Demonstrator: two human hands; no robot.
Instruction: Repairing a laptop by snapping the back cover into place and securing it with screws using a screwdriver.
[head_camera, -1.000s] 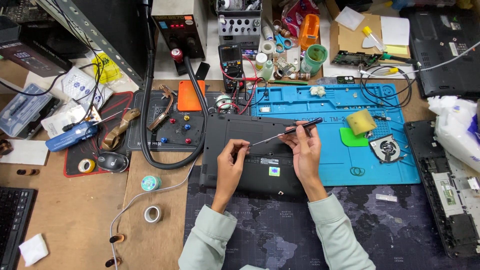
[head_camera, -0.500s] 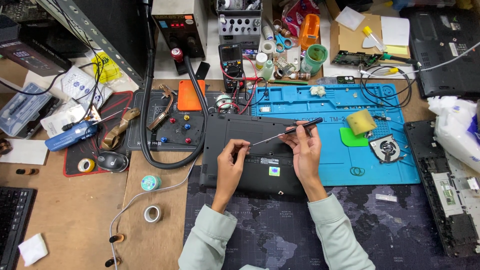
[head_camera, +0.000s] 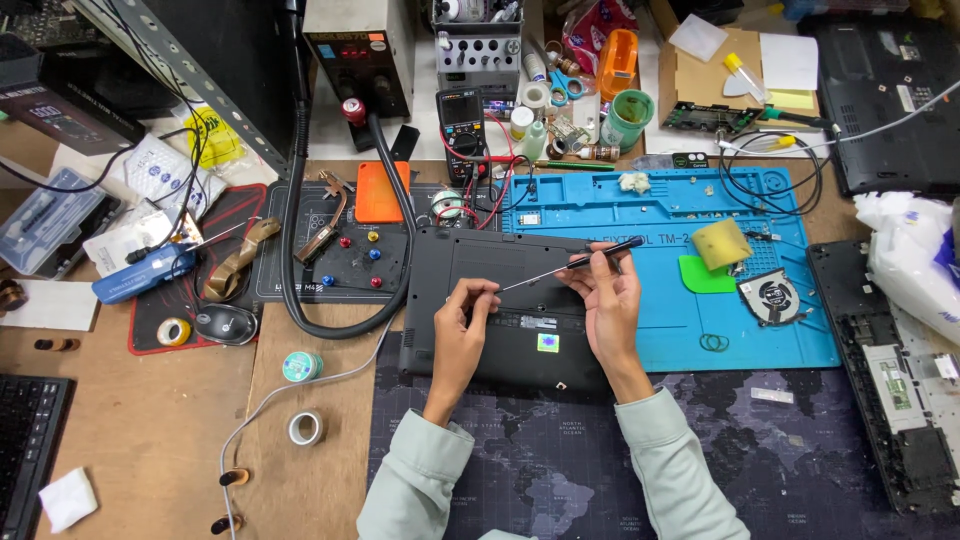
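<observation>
Your right hand (head_camera: 608, 300) holds a screwdriver (head_camera: 572, 264) by its black handle, fingers closed around it, with the thin shaft slanting down and left toward your left hand (head_camera: 466, 318). Your left fingers (head_camera: 482, 291) are pinched together right at the shaft's tip; whether they hold anything small between them is too fine to tell. Both hands hover over the black laptop (head_camera: 500, 310), which lies underside up in the middle of the bench, its right part on the blue mat (head_camera: 660, 210) and its near edge on the dark map-print mat (head_camera: 560, 450). A thick black hose (head_camera: 296, 270) curves round the laptop's left side. Left of it sits a dark parts mat (head_camera: 330, 262) with coloured screws and an orange phone (head_camera: 380, 190). A yellow sponge (head_camera: 721, 243) and a small fan (head_camera: 770, 297) lie on the blue mat, to the right of your right hand.
</observation>
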